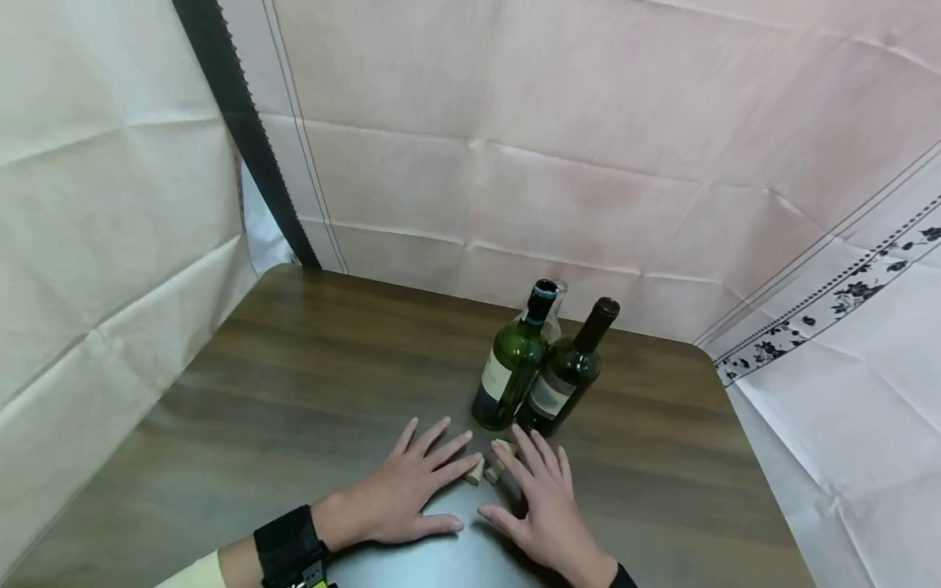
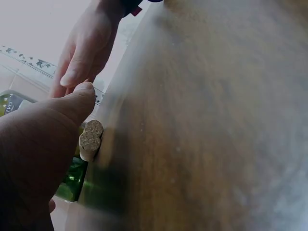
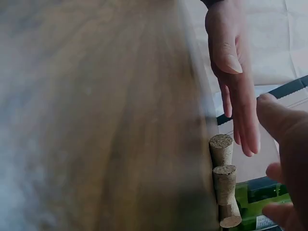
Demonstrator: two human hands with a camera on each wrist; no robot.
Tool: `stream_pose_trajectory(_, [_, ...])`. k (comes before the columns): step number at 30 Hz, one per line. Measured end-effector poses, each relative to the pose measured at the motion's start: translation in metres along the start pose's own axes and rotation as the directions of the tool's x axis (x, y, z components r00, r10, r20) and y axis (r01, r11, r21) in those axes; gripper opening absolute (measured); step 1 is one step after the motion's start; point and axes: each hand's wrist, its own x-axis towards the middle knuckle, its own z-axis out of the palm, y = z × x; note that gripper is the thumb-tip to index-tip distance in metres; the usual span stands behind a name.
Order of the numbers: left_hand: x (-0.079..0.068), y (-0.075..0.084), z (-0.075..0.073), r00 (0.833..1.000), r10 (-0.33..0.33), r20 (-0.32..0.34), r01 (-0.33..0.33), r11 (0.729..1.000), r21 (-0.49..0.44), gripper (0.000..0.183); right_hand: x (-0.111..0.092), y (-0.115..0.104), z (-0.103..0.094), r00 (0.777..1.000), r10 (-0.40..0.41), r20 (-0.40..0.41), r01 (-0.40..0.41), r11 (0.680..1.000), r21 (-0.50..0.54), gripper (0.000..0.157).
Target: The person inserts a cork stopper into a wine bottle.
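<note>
My left hand point(image 1: 403, 495) hovers low over the table with fingers spread, its fingertips beside a tapered cork point(image 1: 475, 471). Opposite it, my right hand point(image 1: 547, 516) is also spread and holds nothing, its fingers partly covering a second cork point(image 1: 493, 473). Three corks show in the right wrist view: one stands apart at the back point(image 3: 221, 150), and a nearer one point(image 3: 224, 185) overlaps another point(image 3: 230, 214). Just beyond the fingertips stand a green wine bottle point(image 1: 520, 353) with a pale label and a darker wine bottle point(image 1: 575, 367).
A clear glass bottle point(image 1: 553, 323) stands partly hidden behind the two wine bottles, near the back edge of the wooden table point(image 1: 294, 392). Pale cloth sheets point(image 1: 515, 163) hang behind and on both sides.
</note>
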Motion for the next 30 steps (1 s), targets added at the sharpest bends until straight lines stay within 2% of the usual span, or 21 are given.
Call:
stream_pose_trajectory(7, [-0.002,-0.001,0.008,1.0,-0.017,-0.011,0.017,1.0,-0.018,0.08,0.009,0.0,0.0,0.99,0.118,-0.071,-0.114,0.992,0.053,0.065])
stream_pose_trajectory(14, [-0.001,-0.002,0.009,0.999,-0.022,-0.027,0.021,0.999,-0.029,0.08,0.02,-0.006,0.0,0.972,0.235,-0.017,-0.234,0.972,0.031,0.044])
stream_pose_trajectory(23, [0.004,-0.006,0.009,1.0,-0.017,-0.024,0.017,1.0,-0.017,0.082,0.026,-0.006,0.005,0.965,0.258,-0.038,-0.259,0.966,-0.013,0.023])
stream_pose_trajectory(27, [0.008,-0.005,0.005,0.999,-0.002,-0.053,0.0,0.999,-0.034,0.081,0.026,-0.006,0.003,0.96,0.278,-0.032,-0.277,0.96,0.033,0.022])
stream_pose_trajectory(30, [0.012,-0.003,0.002,0.992,0.018,-0.121,-0.025,0.998,-0.052,0.079,0.026,-0.007,-0.002,0.956,0.292,-0.031,-0.286,0.951,0.119,0.022])
